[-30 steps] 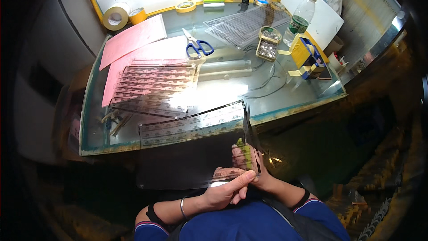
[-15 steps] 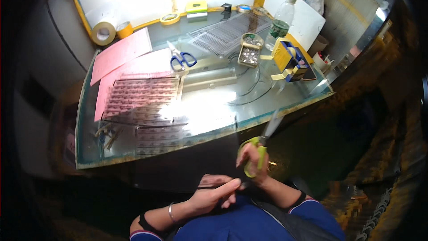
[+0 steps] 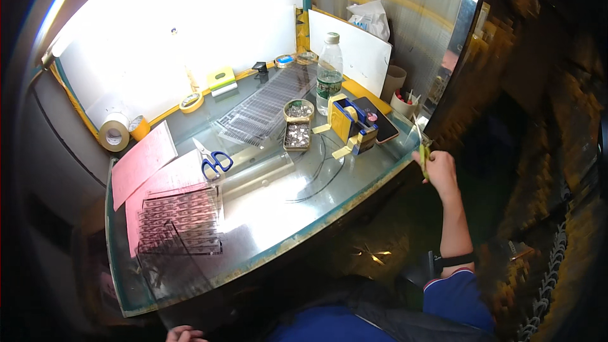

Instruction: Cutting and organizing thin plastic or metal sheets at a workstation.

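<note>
At the right corner of the glass table, my right hand (image 3: 441, 170) is closed around yellow-green scissors (image 3: 425, 159), whose blades point up beside a white pen cup (image 3: 403, 101). My left hand (image 3: 184, 334) shows only in part at the bottom edge, its fingers bent together on a see-through film sheet (image 3: 180, 278) with dark edge lines. This sheet is faint and overlaps the near left of the table. Behind it lies a dark-patterned film sheet (image 3: 180, 215), partly over pink paper (image 3: 144, 163).
Blue-handled scissors (image 3: 216, 163) lie near the pink paper. A yellow-and-blue tape dispenser (image 3: 351, 125), a bottle (image 3: 329, 76), a phone (image 3: 378, 118) and small containers of bits (image 3: 297, 135) stand on the right. Tape rolls (image 3: 190, 102) and a long patterned film (image 3: 259, 111) are farther back.
My right hand has carried the yellow-green scissors from before my body to the table's right corner. My left hand has moved to the lower left. The view has shifted.
</note>
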The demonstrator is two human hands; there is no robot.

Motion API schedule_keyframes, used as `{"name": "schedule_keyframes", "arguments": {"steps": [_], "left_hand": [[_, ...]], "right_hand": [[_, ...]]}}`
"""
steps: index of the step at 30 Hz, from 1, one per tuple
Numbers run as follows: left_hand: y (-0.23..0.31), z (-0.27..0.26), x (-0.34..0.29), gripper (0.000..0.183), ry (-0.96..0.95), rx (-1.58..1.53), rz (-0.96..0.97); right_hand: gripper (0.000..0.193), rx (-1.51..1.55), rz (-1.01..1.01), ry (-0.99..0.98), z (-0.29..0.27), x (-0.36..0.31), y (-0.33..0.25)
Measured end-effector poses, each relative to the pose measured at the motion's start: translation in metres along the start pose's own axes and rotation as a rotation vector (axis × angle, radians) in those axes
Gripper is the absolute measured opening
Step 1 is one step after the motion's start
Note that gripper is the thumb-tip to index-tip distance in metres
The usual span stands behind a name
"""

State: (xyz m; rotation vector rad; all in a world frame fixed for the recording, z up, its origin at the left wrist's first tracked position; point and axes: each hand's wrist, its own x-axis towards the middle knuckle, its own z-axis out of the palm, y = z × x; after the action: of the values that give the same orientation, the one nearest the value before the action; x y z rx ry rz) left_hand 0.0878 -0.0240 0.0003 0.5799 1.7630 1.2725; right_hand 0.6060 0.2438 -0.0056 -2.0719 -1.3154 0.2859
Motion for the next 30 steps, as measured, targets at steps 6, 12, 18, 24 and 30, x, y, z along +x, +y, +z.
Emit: {"name": "schedule_keyframes", "arguments": {"steps": [6,12,18,24,30], "left_hand": [[0.011,-0.065,0.009,0.029,0.366,-0.015,0.433],[0.056,-0.065,0.05,0.026,0.326,-0.131,0.357],[0.116,-0.047,0.14,0.022,-0.068,0.407,0.229],[0.117,-0.045,0.236,0.026,-0.08,0.587,0.458],[0.1,-0.031,0.258,0.069,0.277,0.851,0.407]], "right_hand": [[0.036,1.107,0.182,-0.353,0.008,0.074,-0.002],[0.024,1.87,0.475,-0.674,0.041,0.151,0.01],[0.021,2.193,0.517,-0.962,0.057,0.206,0.041],[0.029,2.274,0.577,-0.938,0.066,0.248,0.055],[0.031,2.057,0.531,-0.465,0.041,0.21,-0.007]]}}
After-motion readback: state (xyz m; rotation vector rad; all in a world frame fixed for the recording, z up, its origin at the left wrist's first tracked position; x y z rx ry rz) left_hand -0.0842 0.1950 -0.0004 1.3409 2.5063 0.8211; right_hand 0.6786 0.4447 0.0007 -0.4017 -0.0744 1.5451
